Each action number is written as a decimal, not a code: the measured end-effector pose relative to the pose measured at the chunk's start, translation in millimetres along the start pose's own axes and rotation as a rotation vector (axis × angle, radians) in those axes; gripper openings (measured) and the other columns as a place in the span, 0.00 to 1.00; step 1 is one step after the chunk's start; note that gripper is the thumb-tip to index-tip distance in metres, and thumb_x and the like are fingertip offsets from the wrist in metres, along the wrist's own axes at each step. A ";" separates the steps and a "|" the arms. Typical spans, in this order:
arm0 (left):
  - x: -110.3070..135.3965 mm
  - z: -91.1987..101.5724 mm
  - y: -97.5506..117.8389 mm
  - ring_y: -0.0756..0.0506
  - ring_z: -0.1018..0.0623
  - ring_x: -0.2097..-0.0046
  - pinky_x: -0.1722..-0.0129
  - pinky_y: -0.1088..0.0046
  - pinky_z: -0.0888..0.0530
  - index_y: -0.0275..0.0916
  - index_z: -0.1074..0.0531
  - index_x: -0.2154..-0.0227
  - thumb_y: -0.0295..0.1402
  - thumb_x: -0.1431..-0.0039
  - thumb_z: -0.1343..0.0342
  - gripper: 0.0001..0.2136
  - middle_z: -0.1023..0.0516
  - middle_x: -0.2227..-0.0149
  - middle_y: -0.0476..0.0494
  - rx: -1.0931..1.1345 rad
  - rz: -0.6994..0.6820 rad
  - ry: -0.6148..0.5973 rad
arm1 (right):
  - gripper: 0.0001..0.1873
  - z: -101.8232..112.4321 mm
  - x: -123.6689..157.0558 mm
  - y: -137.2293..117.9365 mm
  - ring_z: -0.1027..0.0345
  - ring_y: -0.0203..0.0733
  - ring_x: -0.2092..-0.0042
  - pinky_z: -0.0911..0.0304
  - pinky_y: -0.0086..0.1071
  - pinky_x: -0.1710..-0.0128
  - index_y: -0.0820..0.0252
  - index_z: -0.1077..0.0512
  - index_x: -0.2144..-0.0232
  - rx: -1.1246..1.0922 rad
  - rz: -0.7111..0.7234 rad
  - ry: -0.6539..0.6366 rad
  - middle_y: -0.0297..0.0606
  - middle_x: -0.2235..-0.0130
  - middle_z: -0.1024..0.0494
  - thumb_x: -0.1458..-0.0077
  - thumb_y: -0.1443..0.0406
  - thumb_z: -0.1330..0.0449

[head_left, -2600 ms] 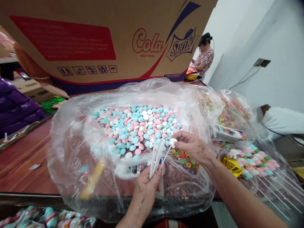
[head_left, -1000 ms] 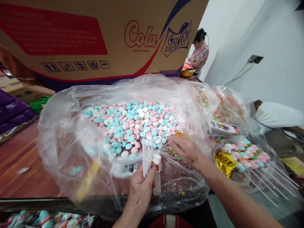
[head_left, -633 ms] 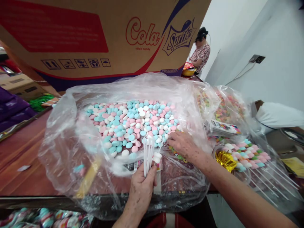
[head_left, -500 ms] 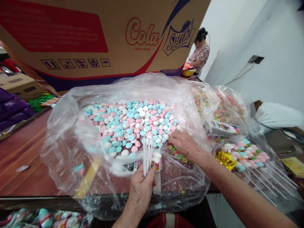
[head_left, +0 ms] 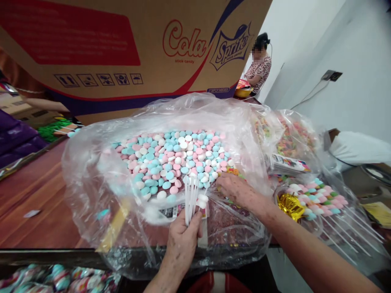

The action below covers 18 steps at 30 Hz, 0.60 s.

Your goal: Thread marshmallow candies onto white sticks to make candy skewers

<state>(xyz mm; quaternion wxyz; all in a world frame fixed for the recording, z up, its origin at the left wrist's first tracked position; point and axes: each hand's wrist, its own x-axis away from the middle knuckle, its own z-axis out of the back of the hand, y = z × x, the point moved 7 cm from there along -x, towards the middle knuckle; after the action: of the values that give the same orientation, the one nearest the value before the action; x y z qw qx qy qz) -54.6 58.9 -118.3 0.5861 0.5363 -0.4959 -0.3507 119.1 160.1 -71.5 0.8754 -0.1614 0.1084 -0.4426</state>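
My left hand (head_left: pixel 182 236) is closed round a bunch of white plastic sticks (head_left: pixel 190 195) that point upward, one with a white candy (head_left: pixel 202 200) on its tip. My right hand (head_left: pixel 236 189) reaches into the big clear plastic bag (head_left: pixel 100 179), fingers bent down among small ring-shaped candies beside the heap of pink, blue and white round candies (head_left: pixel 171 160). Its fingertips are hidden, so what they hold cannot be seen.
A large Cola/Sprite cardboard box (head_left: pixel 128 49) stands behind the bag on the wooden table (head_left: pixel 36 203). At right lie finished candy sticks (head_left: pixel 317 197), a gold wrapper (head_left: pixel 288 205) and another bag of coloured rings (head_left: pixel 290 138). A person (head_left: pixel 258 67) works far behind.
Earlier my right hand held a white candy at a stick tip. That candy now sits on the stick in my left hand, and my right hand has dropped back among the ring candies.
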 end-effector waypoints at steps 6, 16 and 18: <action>4.9 -2.7 12.6 0.52 0.38 0.82 0.80 0.78 0.42 0.37 0.25 0.74 0.43 0.48 0.38 0.13 0.36 0.86 0.56 -0.025 0.026 -0.052 | 0.05 18.8 5.2 -12.7 0.34 0.43 0.60 0.39 0.36 0.57 0.59 0.30 0.66 -0.169 -0.097 0.036 0.40 0.62 0.26 0.42 0.69 0.47; 12.0 -8.6 32.9 0.50 0.36 0.77 0.75 0.75 0.41 0.38 0.28 0.74 0.40 0.39 0.47 0.13 0.37 0.83 0.56 -0.287 -0.048 -0.211 | 0.16 13.0 19.3 -0.2 0.33 0.35 0.69 0.38 0.30 0.67 0.58 0.23 0.63 -1.345 -0.324 0.284 0.33 0.68 0.24 0.55 0.60 0.29; 12.7 -10.7 34.2 0.49 0.36 0.77 0.75 0.75 0.40 0.38 0.27 0.72 0.40 0.39 0.48 0.12 0.37 0.82 0.56 -0.300 -0.060 -0.235 | 0.16 14.4 19.4 -1.1 0.32 0.36 0.68 0.37 0.30 0.67 0.57 0.22 0.63 -1.357 -0.325 0.324 0.33 0.68 0.23 0.55 0.60 0.28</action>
<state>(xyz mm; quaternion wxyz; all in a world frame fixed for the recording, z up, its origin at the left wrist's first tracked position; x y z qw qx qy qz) -45.2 56.0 -81.6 0.5870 0.4128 -0.4867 -0.4982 134.4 146.5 -58.7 0.4781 -0.6165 0.4629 -0.4208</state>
